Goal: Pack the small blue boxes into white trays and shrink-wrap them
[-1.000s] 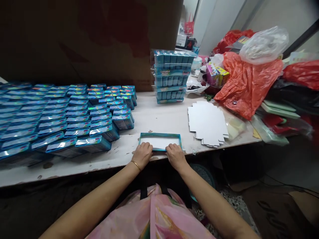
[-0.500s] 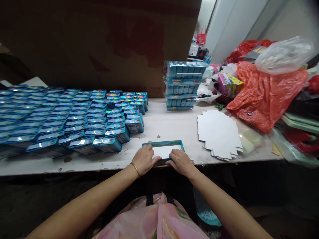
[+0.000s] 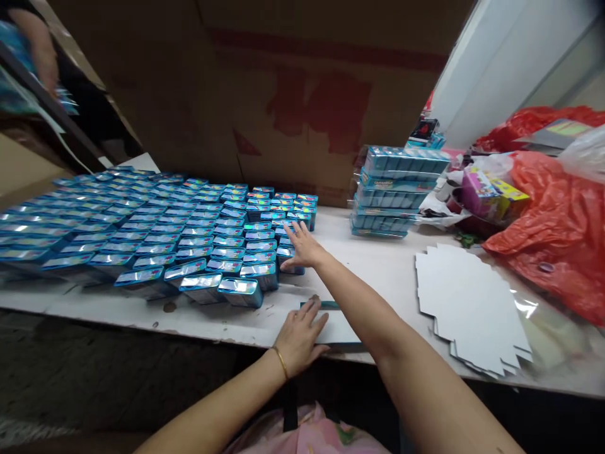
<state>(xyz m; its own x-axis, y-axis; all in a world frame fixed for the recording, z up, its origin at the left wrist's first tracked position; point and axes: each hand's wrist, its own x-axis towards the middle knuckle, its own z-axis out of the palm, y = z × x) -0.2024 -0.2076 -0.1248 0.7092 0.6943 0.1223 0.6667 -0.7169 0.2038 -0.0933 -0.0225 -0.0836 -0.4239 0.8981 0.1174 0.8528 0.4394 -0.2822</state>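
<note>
A shallow blue-rimmed tray with a white inside lies at the table's front edge, partly covered by my arm. My left hand rests over its left end, fingers spread. Farther back, my right hand reaches across to the right edge of a large group of small blue boxes. Its thumb and fingers are apart around the side of a box at the group's edge; whether they touch it, I cannot tell.
Wrapped blue packs stand stacked at the back. Flat white card blanks lie to the right, beside red plastic bags. A big cardboard box forms the back wall. Another person's arm shows at upper left.
My right hand has left the tray and moved forward and left to the blue boxes. My left hand stays at the tray. The view has turned left, bringing another person's arm into sight.
</note>
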